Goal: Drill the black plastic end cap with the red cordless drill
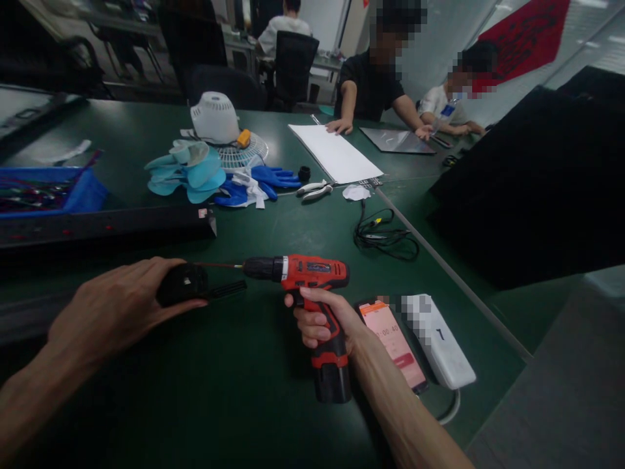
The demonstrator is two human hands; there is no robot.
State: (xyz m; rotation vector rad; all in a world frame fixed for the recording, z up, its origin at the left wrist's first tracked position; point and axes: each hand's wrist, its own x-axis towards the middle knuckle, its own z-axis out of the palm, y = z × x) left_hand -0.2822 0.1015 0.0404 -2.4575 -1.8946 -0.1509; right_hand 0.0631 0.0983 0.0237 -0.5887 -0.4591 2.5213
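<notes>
On the left, the left hand's (122, 296) fingers pinch a black plastic part (184, 284) above the dark-green worktop (219, 397). At centre, the right hand's (344, 311) fingers wrap the grip of a red-and-black cordless drill (315, 272), its slim bit (219, 265) pointing left.

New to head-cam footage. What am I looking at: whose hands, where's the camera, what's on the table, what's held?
No machine arm here: these are one person's two bare hands. The single picture comes from a camera worn on that person's head, looking forward and down.

The right hand grips a red and black drill. Its thin bit points toward a black part held in the left hand; the exact contact is hidden.

On the green table lie a phone, a black cable, pliers, blue gloves and light-blue fan blades. Across it, another person's hand rests on white paper.
</notes>
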